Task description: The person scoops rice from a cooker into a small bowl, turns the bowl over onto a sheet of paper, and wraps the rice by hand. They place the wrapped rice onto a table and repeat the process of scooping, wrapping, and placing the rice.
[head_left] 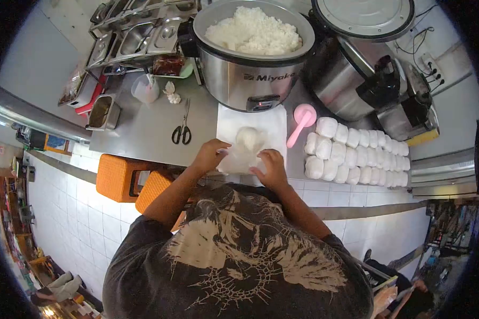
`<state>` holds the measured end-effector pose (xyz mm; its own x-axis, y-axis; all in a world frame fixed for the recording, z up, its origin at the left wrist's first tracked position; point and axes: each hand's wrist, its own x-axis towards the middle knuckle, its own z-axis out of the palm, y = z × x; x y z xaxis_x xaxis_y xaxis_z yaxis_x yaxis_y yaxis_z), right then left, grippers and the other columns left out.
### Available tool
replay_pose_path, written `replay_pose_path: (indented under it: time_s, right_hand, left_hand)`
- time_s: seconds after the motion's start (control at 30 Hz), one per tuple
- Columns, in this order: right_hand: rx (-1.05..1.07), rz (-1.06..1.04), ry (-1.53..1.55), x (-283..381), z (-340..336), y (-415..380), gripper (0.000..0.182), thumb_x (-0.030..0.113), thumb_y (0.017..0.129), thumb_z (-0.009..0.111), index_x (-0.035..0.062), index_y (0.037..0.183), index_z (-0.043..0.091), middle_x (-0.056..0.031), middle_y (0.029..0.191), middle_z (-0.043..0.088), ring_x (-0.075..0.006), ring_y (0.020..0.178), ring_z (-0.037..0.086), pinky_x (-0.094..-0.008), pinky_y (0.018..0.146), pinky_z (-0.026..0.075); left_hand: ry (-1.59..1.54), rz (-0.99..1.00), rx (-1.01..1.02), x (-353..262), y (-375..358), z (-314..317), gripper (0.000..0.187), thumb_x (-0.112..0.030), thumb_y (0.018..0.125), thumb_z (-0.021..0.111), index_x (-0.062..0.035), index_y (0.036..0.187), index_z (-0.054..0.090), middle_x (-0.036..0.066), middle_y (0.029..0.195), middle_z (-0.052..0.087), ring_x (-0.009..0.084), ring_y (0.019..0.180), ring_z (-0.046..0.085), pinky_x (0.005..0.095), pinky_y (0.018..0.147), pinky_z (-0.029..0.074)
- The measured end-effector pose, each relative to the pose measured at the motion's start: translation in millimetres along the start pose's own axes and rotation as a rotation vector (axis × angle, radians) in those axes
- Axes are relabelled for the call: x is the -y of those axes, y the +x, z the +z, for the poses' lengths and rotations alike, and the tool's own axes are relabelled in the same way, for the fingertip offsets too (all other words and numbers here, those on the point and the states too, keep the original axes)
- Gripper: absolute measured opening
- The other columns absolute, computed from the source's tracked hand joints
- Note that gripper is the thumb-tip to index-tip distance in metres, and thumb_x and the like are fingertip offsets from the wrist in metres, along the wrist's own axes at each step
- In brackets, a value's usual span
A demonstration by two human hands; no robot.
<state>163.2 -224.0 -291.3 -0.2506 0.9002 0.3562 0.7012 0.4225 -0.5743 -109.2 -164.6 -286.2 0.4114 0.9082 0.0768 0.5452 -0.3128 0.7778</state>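
Note:
A rounded portion of rice sits on a thin translucent wrapper, over a white sheet at the counter's front. My left hand pinches the wrapper's left side. On the other side, my right hand has its fingers closed on the wrapper's near right edge. Just behind the sheet stands a large Miyako rice cooker, uncovered and heaped with cooked rice. A pink rice paddle lies right of the sheet. Further right, several white wrapped rice portions are stacked in rows.
Black-handled scissors lie left on the metal counter. Behind them are a plastic cup, a metal container and food trays. A second cooker stands at right. Orange stools are below, left.

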Motion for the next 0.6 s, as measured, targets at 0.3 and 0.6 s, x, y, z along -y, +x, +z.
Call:
replay_pose_path:
  time_s: [0.3,0.6]
  right_hand:
    - [-0.098,0.084,-0.239,-0.2,33.1,1.5,0.023,0.012,0.081,0.065,0.0086,0.104,0.064,-0.0118,0.104,0.061,-0.033,0.106,0.055,-0.0502,0.091,0.041]
    - [-0.072,0.158,-0.063,-27.8,-19.9,-36.2,0.016,0.0,0.08,0.066,0.0027,0.095,0.068,-0.0145,0.101,0.066,-0.0349,0.103,0.06,-0.0426,0.091,0.049]
  left_hand:
    - [-0.12,-0.101,-0.099,3.7,-2.1,5.9,0.013,-0.01,0.085,0.074,-0.0023,0.095,0.072,0.013,0.091,0.066,0.0241,0.08,0.068,0.0363,0.068,0.056]
    - [0.295,0.332,-0.141,1.1,-35.5,2.5,0.037,0.002,0.066,0.076,-0.008,0.102,0.072,0.01,0.102,0.064,0.0312,0.097,0.063,0.0425,0.083,0.052]
